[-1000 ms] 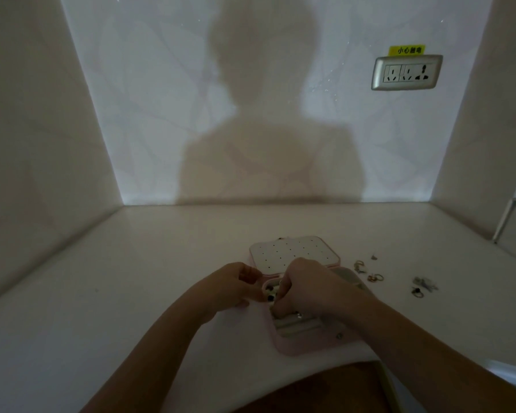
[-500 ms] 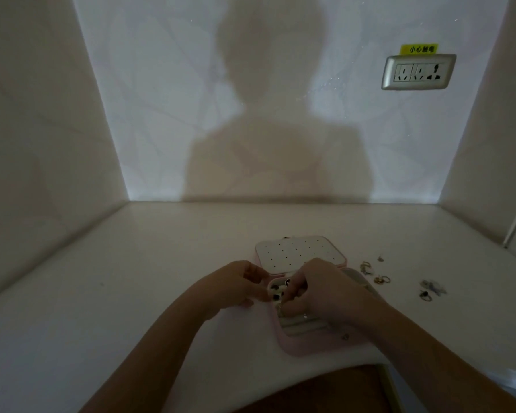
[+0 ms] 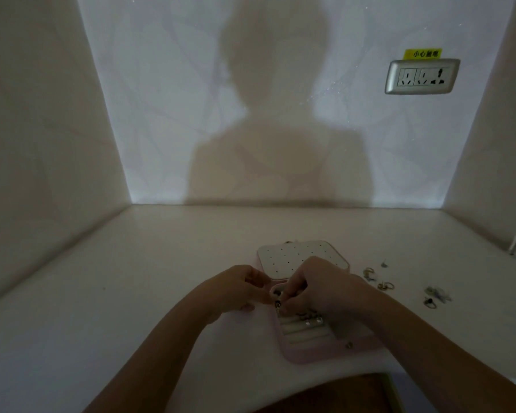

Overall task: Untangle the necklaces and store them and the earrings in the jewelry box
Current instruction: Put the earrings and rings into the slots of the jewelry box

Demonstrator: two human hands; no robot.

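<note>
The right hand [image 3: 319, 289] hung knuckles-up over the open jewelry box [image 3: 319, 351], its fingers curled tight and the tips pinched on a small metal piece [image 3: 277, 304] at the box's left compartment; too small to tell whether it was earring or chain. The left hand [image 3: 236, 289] lay just beside it at the box's left rim, fingers curled inward, but what they held, if anything, could not be made out.

Below the right hand, a few studs [image 3: 312, 321] sat in the box's padded rolls. The perforated lid [image 3: 283, 257] lay back flat beyond the knuckles. To the right of the box, loose earrings [image 3: 385, 285] lay on the white table [image 3: 131, 293], with a second cluster [image 3: 435, 295] farther right.

The room was dim. The person's shadow [image 3: 280, 129] fell on the back wall, where a socket plate [image 3: 422, 76] sat under a yellow label [image 3: 422, 53]. Side walls closed in left and right. The tabletop stretched wide to the left and back to the wall; its near edge curved just below the box.
</note>
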